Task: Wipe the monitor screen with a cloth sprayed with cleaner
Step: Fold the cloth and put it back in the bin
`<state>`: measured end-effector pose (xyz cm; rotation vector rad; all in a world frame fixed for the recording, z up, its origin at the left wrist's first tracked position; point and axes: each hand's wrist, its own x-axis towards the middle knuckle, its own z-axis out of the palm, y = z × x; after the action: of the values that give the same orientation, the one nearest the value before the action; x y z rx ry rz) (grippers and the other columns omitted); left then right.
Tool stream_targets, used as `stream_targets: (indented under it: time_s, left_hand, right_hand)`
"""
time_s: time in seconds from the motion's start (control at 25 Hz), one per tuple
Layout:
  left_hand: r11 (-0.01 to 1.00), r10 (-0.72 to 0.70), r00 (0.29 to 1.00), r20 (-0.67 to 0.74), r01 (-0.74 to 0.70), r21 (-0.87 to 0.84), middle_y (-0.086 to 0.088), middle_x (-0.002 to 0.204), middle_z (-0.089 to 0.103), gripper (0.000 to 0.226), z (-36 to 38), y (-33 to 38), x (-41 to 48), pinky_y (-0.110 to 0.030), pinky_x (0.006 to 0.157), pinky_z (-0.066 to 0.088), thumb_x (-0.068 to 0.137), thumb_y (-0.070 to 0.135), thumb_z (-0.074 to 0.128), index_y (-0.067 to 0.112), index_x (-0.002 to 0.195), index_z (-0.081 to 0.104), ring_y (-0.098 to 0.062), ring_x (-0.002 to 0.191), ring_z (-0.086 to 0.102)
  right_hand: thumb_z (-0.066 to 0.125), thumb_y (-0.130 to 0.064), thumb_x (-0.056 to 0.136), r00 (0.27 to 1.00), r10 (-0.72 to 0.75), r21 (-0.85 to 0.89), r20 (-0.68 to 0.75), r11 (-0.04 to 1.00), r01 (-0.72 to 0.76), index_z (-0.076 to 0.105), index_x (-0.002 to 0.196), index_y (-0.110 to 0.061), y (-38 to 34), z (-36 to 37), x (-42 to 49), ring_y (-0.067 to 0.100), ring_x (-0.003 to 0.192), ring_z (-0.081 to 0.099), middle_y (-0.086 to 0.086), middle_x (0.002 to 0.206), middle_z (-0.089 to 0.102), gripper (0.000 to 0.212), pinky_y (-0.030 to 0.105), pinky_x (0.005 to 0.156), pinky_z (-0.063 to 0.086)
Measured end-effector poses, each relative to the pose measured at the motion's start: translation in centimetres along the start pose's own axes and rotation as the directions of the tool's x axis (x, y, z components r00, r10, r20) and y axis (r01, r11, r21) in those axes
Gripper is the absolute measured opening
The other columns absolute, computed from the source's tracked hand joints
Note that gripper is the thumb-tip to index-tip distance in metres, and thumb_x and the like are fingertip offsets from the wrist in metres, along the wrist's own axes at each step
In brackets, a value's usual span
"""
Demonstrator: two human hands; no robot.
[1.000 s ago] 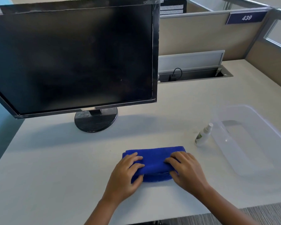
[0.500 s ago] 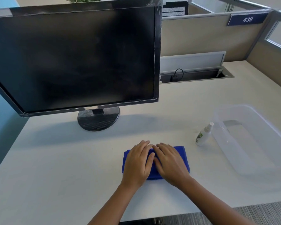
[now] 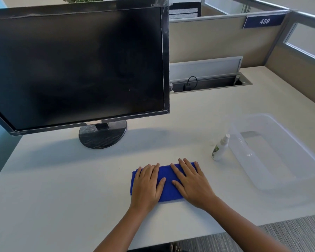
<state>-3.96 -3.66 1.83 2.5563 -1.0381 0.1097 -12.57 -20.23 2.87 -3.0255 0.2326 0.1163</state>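
Note:
A folded blue cloth [image 3: 168, 186] lies flat on the white desk [image 3: 62, 188] near its front edge. My left hand [image 3: 147, 184] presses flat on the cloth's left half, fingers spread. My right hand [image 3: 191, 182] presses flat on its right half, a strip of cloth showing between the two. The black monitor [image 3: 76, 64] stands at the back left on a round base [image 3: 102, 135], its screen dark with faint smears. A small white spray bottle [image 3: 220, 147] stands upright to the right of the cloth.
A clear plastic bin [image 3: 287, 160] sits at the right, touching the spray bottle's side. An open cable tray [image 3: 209, 84] with a plug runs along the back of the desk. Beige partition walls close off the back and right.
My hands were at the cloth's ends, came together at its middle, and have now slid apart again, flat on the cloth. The cloth looks flatter and more neatly folded.

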Motion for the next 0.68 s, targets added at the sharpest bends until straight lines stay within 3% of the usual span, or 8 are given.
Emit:
stream_targets:
  time_s: [0.12, 0.24, 0.36, 0.48, 0.56, 0.68]
  left_hand:
    - [0.996, 0.087, 0.995, -0.053, -0.086, 0.015, -0.001, 0.11, 0.063, 0.047, -0.5, -0.1, 0.2, -0.045, 0.104, 0.037, 0.09, 0.035, 0.054, 0.01, 0.13, 0.052, -0.017, 0.103, 0.059]
    - [0.969, 0.245, 0.964, -0.106, -0.241, 0.051, 0.002, 0.098, 0.062, 0.046, -1.2, -0.2, 0.6, -0.044, 0.1, 0.042, 0.086, 0.038, 0.057, 0.013, 0.125, 0.056, -0.015, 0.09, 0.058]
    - [0.934, 0.356, 0.925, -0.135, -0.354, 0.042, 0.005, 0.085, 0.058, 0.042, -2.3, -0.1, 0.9, -0.028, 0.073, 0.048, 0.084, 0.041, 0.055, 0.015, 0.116, 0.063, -0.013, 0.074, 0.055]
    - [0.914, 0.401, 0.906, -0.135, -0.405, -0.001, 0.005, 0.078, 0.058, 0.038, -3.6, 0.1, 1.3, -0.015, 0.055, 0.034, 0.085, 0.05, 0.054, 0.017, 0.098, 0.068, -0.01, 0.063, 0.052]
    - [0.908, 0.403, 0.908, -0.115, -0.413, -0.074, 0.008, 0.081, 0.061, 0.039, -4.6, 0.6, 1.7, -0.01, 0.054, 0.034, 0.083, 0.056, 0.054, 0.02, 0.089, 0.067, -0.006, 0.066, 0.053]
    - [0.886, 0.361, 0.931, -0.059, -0.362, -0.289, 0.015, 0.086, 0.064, 0.037, -6.0, 2.6, 2.6, -0.011, 0.062, 0.042, 0.081, 0.06, 0.055, 0.025, 0.09, 0.063, -0.001, 0.073, 0.055]
  right_hand:
    - [0.021, -0.057, 0.097, 0.999, 0.016, -0.009, 0.028, 1.0, -0.015, 0.009, 0.152, -0.025, 1.3, -1.2, -0.4, 0.025, 0.144, 0.017, 0.005, 0.154, 0.025, 0.065, 0.043, 0.118, 0.008]
    - [0.043, -0.062, 0.088, 0.998, 0.032, 0.025, 0.047, 0.999, -0.033, 0.028, 0.147, -0.021, 2.7, -2.9, -0.7, 0.021, 0.122, 0.042, 0.002, 0.133, 0.045, 0.074, 0.033, 0.106, 0.03]
    - [0.061, -0.049, 0.08, 0.999, 0.031, 0.16, 0.026, 0.987, -0.035, 0.061, 0.117, -0.022, 3.5, -5.0, -1.7, 0.013, 0.091, 0.05, -0.003, 0.109, 0.052, 0.046, 0.022, 0.074, 0.036]
    - [0.071, -0.028, 0.072, 0.997, 0.037, 0.452, -0.069, 0.892, -0.002, 0.068, 0.093, -0.018, 4.1, -6.6, -3.7, 0.006, 0.081, 0.053, -0.009, 0.101, 0.056, 0.024, 0.024, 0.068, 0.044]
    - [0.075, -0.019, 0.069, 0.988, 0.038, 0.596, -0.149, 0.801, 0.058, 0.069, 0.088, -0.017, 4.3, -8.1, -5.2, 0.002, 0.085, 0.06, -0.01, 0.098, 0.064, 0.02, 0.024, 0.073, 0.05]
    - [0.072, -0.013, 0.071, 0.967, 0.112, 0.71, -0.231, 0.699, 0.089, 0.07, 0.09, -0.022, 5.3, -11.5, -7.4, 0.005, 0.079, 0.066, -0.013, 0.084, 0.07, 0.02, 0.015, 0.067, 0.05]
